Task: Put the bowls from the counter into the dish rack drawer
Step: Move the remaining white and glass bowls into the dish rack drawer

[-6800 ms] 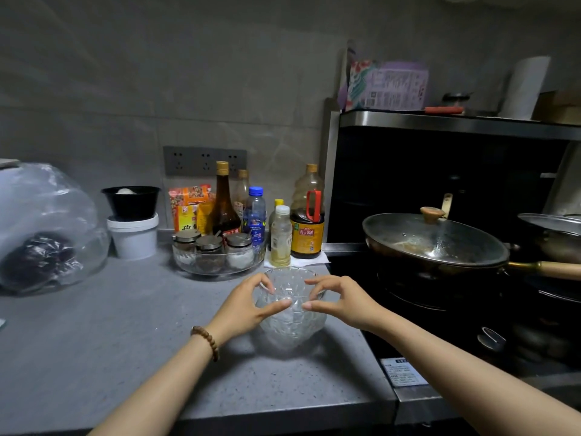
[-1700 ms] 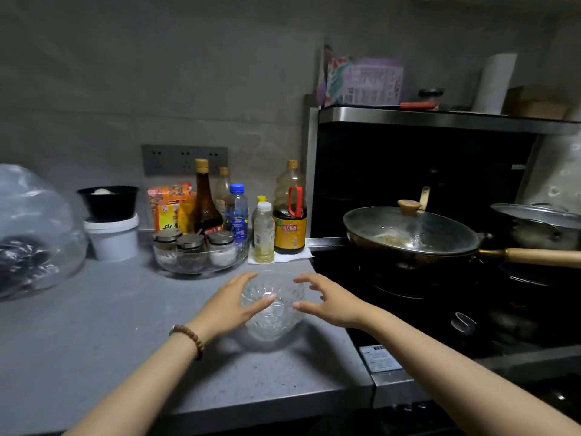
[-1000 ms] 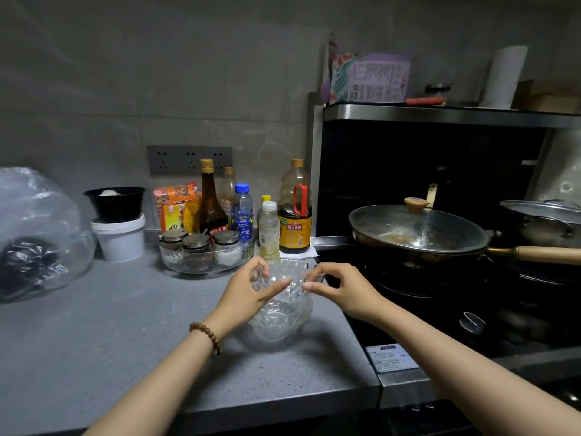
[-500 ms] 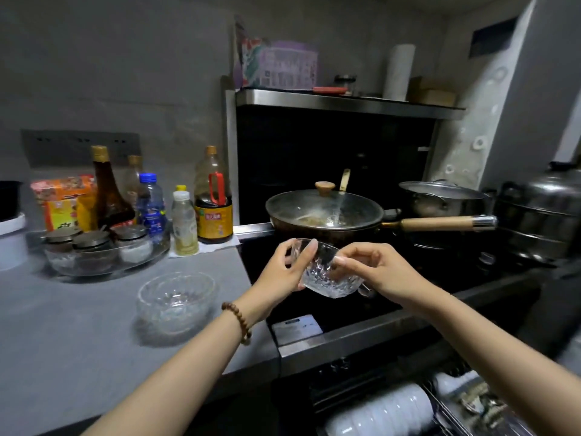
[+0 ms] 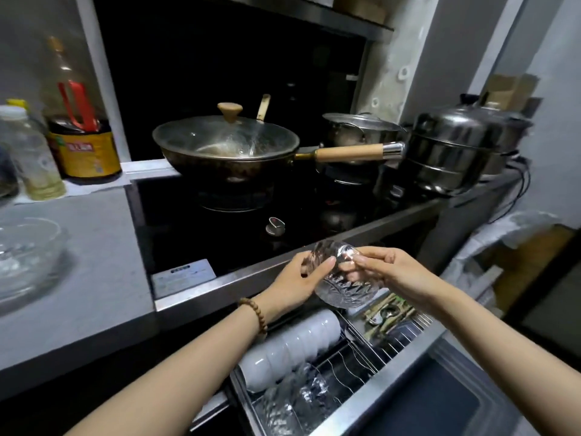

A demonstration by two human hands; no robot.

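A small cut-glass bowl (image 5: 345, 286) hangs tilted in the air above the open dish rack drawer (image 5: 405, 352). My left hand (image 5: 295, 283) grips its left rim and my right hand (image 5: 390, 270) pinches its right rim. Inside the drawer a row of white bowls (image 5: 292, 344) stands on edge, and clear glass bowls (image 5: 301, 398) lie in front of them. A larger glass bowl (image 5: 26, 256) stays on the grey counter (image 5: 94, 278) at the far left.
A lidded wok (image 5: 226, 152) with a wooden handle sits on the black stove, with steel pots (image 5: 456, 152) to its right. Bottles (image 5: 81, 130) stand at the back left. Spoons and chopsticks (image 5: 388, 313) lie in the drawer's right section.
Both hands lifted the small glass bowl off the larger one and carried it right and down, past the stove's front edge, to above the open drawer. The view swung right and down.
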